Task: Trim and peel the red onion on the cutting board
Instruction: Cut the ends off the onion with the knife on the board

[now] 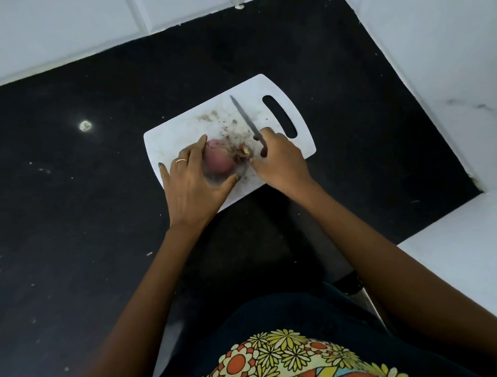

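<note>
A red onion [218,160] lies on a white cutting board [176,132] on a black counter. My left hand [194,183] grips the onion from the near left side, thumb and fingers curled round it. My right hand [279,158] grips the dark handle of a knife [245,117]; its thin blade points up and to the left over the board. The onion's cut end and bits of peel [244,154] lie between my two hands.
Brown crumbs and skin flakes [213,116] are scattered over the board's middle. The board's handle slot [279,116] is at its far right end. White tiled walls [64,26] border the black counter [72,210] behind and on the right.
</note>
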The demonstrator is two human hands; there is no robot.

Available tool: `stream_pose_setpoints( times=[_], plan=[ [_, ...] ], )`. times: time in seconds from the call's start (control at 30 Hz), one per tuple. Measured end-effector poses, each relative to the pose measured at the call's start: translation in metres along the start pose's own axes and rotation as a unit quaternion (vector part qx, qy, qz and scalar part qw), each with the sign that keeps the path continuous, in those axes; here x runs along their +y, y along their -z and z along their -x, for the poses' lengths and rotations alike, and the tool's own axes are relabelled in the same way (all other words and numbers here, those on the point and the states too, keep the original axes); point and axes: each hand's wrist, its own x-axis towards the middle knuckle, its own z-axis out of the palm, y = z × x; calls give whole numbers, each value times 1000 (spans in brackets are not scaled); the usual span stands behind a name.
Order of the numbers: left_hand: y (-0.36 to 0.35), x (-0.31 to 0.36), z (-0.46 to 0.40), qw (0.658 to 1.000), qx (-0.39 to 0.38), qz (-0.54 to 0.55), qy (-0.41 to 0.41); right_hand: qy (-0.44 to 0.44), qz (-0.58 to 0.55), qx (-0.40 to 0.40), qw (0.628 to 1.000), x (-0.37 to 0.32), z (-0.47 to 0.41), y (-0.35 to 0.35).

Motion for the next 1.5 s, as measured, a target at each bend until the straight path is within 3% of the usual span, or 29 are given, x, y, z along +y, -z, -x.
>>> stream_pose_setpoints(
  times=[0.33,0.5,0.7,0.87,0.97,1.03,1.2,1.37,1.5],
  plan=[
    [-6,4,-15,999,11,-44,17,51,-6,27,998,-4,-15,-17],
    [-5,5,-17,999,5,-39,37,22,-139,77,987,1,-14,-17],
    [-5,6,-17,997,-10,52,60,-73,-198,194,958,9,-13,-9],
    [-3,12,-19,990,-20,120,73,-90,-163,170,968,12,-9,-9],
    [-2,18,-17,975,-19,205,86,-76,-195,202,957,7,1,-7],
    [-4,24,-15,958,-15,270,94,-50,-244,175,952,1,6,-7],
    [-12,37,-9,936,4,347,67,-30,-351,24,936,-12,13,-7],
    [-22,22,-6,957,-31,286,24,-25,-352,25,935,-14,14,-13],
    [-19,13,-8,967,-12,256,15,-24,-328,34,944,-15,17,-13]
  ],
)
